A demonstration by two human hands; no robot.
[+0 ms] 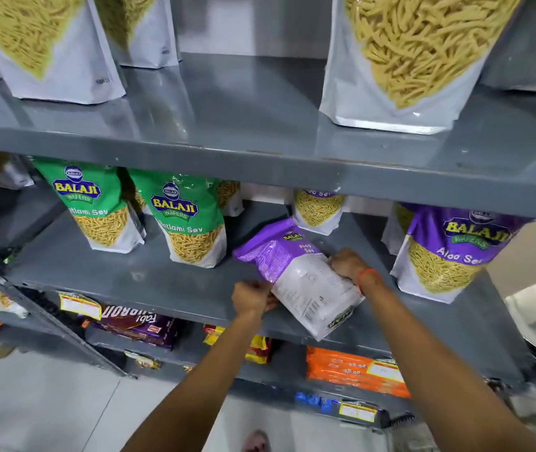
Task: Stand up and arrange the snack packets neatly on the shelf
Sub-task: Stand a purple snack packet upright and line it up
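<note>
A purple and white Aloo Sev packet point(296, 275) lies tilted on the grey middle shelf point(136, 278), back side up, its white bottom end over the front edge. My left hand point(252, 298) grips its left edge. My right hand point(348, 264) holds its right side; a red thread circles that wrist. Two green Ratlami Sev packets point(97, 207) point(191, 220) stand upright to the left. An upright purple Aloo Sev packet point(449, 252) stands to the right, and another one point(318, 207) stands further back.
The upper shelf point(260, 148) carries several large white sev pouches point(413, 60). Lower shelves hold a dark purple biscuit pack point(142, 324), orange packs point(351, 370) and yellow price tags. A second rack point(6, 288) stands at the left. White floor tiles lie below.
</note>
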